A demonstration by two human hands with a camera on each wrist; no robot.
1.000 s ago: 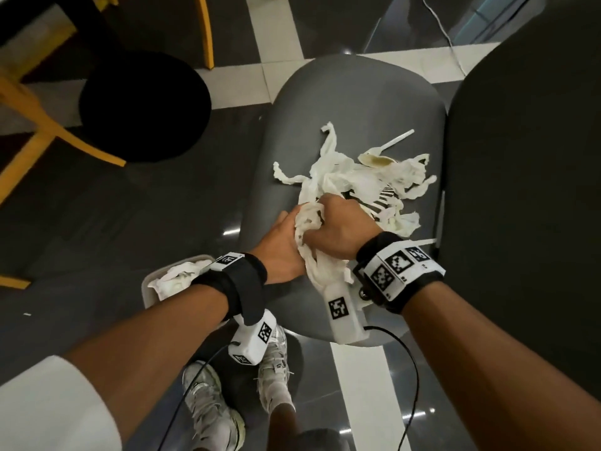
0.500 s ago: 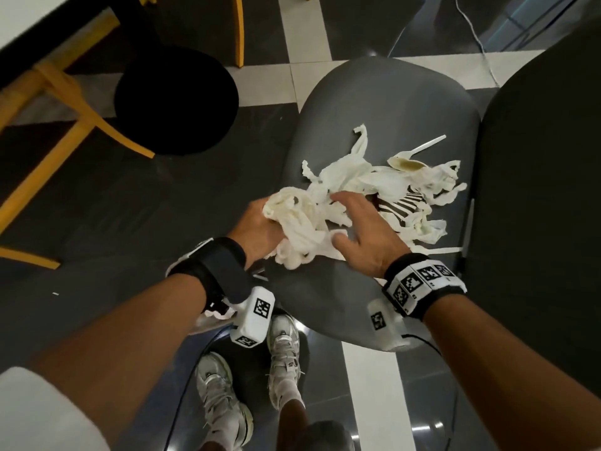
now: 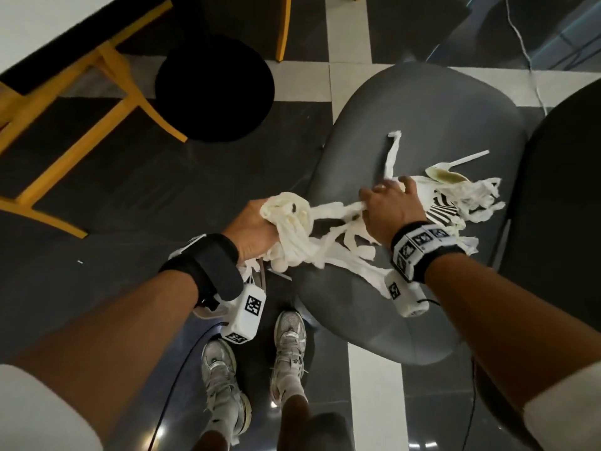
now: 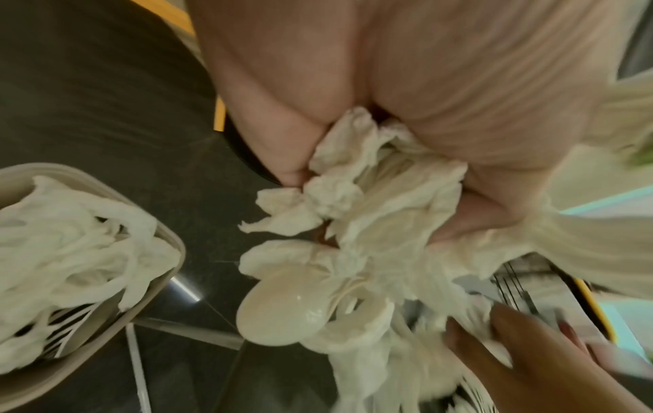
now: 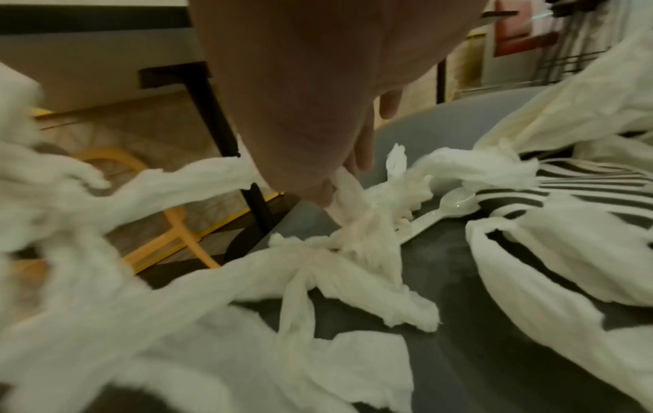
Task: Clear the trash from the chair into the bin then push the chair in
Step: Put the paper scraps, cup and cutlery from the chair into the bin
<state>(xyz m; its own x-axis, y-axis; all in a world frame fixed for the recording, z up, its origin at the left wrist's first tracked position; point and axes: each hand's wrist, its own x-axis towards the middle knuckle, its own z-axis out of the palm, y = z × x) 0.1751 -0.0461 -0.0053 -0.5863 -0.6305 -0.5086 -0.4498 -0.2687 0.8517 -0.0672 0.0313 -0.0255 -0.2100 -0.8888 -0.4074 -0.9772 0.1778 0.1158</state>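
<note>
On the grey chair (image 3: pixel 422 118), left hand (image 3: pixel 252 231) clutching tissue wad (image 3: pixel 289 219), strips stretched sideways to right hand (image 3: pixel 392 209) pinching them.

The grey chair seat (image 3: pixel 422 112) at the right of the frame carries torn white tissue strips (image 3: pixel 351 252), a striped wrapper (image 3: pixel 442 213) (partly buried) and a white plastic spoon (image 3: pixel 455 170) toward its upper right.

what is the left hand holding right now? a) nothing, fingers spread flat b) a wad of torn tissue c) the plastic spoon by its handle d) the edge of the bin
b: the left hand grips a wad of torn tissue at the chair edge, strips trailing toward the right hand.
</note>
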